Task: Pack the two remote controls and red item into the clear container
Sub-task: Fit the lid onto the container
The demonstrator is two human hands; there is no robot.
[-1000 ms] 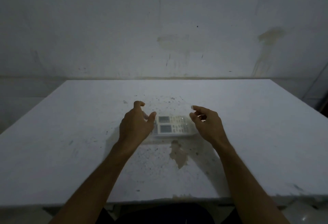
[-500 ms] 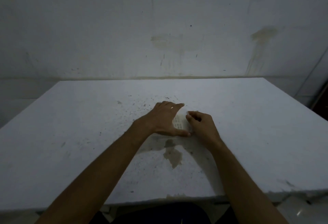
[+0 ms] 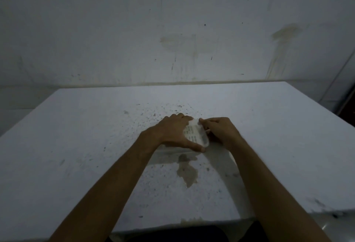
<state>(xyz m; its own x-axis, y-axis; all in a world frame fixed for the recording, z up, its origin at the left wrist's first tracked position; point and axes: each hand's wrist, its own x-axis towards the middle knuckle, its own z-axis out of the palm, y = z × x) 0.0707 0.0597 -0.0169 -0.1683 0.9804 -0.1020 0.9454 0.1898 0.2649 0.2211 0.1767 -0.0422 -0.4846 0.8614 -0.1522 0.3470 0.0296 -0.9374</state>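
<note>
— What were the hands doing at that moment?

— The left hand (image 3: 173, 134) lay flat and spread over the clear plastic container (image 3: 196, 136), thumb along its near edge. The right hand (image 3: 221, 133) pinched the container's right end, fingers curled on it. The box sat near the middle of the white, speckled table (image 3: 76, 145), well back from the near edge.

— And the things to pack?

— Two pale remote controls (image 3: 193, 133) showed through the plastic, side by side. The red item I could not make out; the left hand hid that part.

— What could have gone wrong?

— I'd judge that uneven pressing might have left the lid unseated, or slid the box on the smooth top.

— Anything in the way?

— Only a brownish stain (image 3: 187, 172) between the box and the near edge; nothing blocked it.
</note>
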